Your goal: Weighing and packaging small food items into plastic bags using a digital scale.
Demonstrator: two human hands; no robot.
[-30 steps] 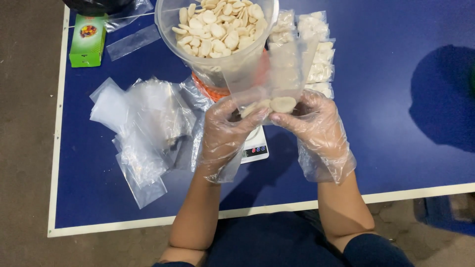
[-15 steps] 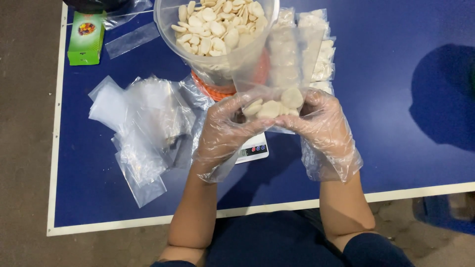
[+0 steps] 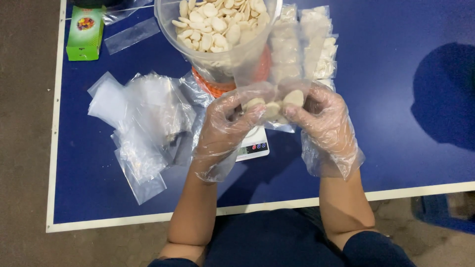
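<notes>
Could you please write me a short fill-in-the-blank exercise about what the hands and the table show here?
1. Both hands, left hand and right hand, wear clear plastic ____.
2. Together they hold a small bag of pale ____.
3. The table top is ____ in colour.
4. The green box lies near the table's far ____ corner.

Missing words: gloves; seeds; blue; left

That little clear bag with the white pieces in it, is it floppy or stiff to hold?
Probably floppy: the bag crumples between the left hand and right hand. Likely bottom-heavy, as the pale pieces bunch low. Possibly slippery, film against plastic gloves.
</notes>
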